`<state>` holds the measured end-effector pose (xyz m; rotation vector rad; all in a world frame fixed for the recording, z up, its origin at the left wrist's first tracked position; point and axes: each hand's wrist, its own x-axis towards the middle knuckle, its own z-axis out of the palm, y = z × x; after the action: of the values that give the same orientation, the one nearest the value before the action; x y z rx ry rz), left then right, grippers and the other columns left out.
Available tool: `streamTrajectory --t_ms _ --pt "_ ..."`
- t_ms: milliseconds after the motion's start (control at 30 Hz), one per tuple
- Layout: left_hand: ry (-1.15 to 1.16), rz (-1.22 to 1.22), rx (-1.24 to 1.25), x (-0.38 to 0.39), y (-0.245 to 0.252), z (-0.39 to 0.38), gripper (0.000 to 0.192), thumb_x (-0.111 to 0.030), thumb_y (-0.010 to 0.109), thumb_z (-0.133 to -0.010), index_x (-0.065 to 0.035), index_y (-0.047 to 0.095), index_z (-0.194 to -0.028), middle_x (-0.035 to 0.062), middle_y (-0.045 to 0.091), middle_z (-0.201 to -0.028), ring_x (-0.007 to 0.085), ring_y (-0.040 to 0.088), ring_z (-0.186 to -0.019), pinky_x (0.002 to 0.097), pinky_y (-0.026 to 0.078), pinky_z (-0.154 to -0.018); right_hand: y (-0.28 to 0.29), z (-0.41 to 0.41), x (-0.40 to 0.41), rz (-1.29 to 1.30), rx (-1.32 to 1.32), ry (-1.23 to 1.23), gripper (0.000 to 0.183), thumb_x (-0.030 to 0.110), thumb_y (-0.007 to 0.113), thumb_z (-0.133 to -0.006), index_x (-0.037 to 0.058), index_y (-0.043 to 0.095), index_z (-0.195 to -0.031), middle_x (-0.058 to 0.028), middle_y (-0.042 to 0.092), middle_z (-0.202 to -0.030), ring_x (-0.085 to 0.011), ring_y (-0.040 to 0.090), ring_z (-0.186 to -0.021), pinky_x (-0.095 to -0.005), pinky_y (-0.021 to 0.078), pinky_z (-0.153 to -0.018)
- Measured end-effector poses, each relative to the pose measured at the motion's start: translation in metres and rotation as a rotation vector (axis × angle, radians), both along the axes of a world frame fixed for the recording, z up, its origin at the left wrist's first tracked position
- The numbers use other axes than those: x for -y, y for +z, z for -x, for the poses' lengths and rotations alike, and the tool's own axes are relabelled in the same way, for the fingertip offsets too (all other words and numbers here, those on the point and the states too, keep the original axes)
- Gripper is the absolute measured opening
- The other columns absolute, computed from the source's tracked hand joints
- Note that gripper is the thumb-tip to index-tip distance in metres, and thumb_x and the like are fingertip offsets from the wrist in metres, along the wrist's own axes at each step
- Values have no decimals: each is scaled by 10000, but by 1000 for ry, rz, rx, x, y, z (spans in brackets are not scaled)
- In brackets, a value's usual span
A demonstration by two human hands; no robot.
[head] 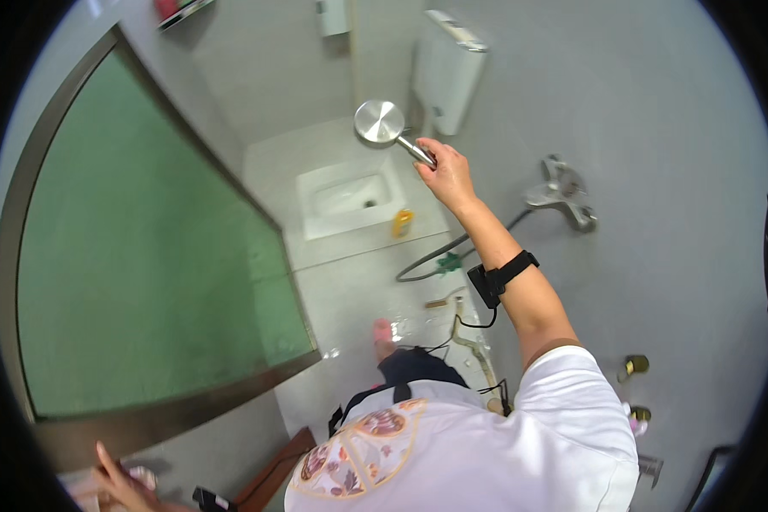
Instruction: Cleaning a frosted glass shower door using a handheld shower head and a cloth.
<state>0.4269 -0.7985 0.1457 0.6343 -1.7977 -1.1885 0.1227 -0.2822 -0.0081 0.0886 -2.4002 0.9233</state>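
In the head view my right hand (449, 171) grips the handle of a metal handheld shower head (380, 123), held up in front of the toilet cistern (451, 70). A grey shower hose (422, 268) loops below my forearm towards the wall-mounted mixer tap (560, 195). Beneath the shower head, a white squat toilet (352, 198) is set in the raised floor, with a yellow bottle (402, 223) at its edge. My left hand (116, 480) is at the bottom left, fingers extended, near the frame of the green glass panel (160, 256); whether it touches anything is unclear.
The brown-framed glass panel fills the left side. A green object (448, 263) lies beside the hose, near a brush-like thing (436, 304). Pipes (470, 345) and dark cables run along the wall's foot. Valves (636, 365) jut from the right wall. The floor (339, 294) looks wet.
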Motion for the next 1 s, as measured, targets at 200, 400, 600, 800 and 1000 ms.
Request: streamTrajectory --t_ms 200,400,600,800,1000 --pt "-39 -4 52 20 -19 17 434 -270 536 -783 39 423 -1064 173 443 -1083 219 433 -1003 312 356 -868 43 -76 -139 -333 -69 -383 228 80 559 -669 51 548 -895 -114 554 -855 -279 541 -731 -363 437 -637" --pt "-36 -8 51 19 -16 22 444 -275 534 -784 38 417 -1077 176 432 -1096 223 424 -1013 313 347 -875 56 -113 -186 -96 169 -640 213 190 566 -709 50 554 -868 -137 574 -703 -309 538 -687 -368 407 -615" --pt "-43 -24 32 29 -22 21 455 -280 531 -785 37 412 -1089 179 422 -1109 228 416 -1022 314 338 -883 44 -114 -202 119 374 -575 222 208 562 -726 27 566 -856 -111 579 -701 -223 544 -637 -316 412 -589" --pt "15 -46 49 25 -11 23 360 -247 547 -779 11 457 -1014 131 481 -1005 180 463 -869 279 384 -750 36 -89 -272 28 367 -535 227 186 567 -719 25 574 -878 -85 584 -705 -185 535 -632 -313 410 -601" --pt "-15 94 106 35 -17 20 274 -204 555 -778 -18 490 -969 67 527 -917 114 486 -772 220 397 -667 17 -79 -276 -271 340 -546 329 167 536 -732 54 503 -1039 -131 540 -1026 -265 518 -943 -334 403 -789"
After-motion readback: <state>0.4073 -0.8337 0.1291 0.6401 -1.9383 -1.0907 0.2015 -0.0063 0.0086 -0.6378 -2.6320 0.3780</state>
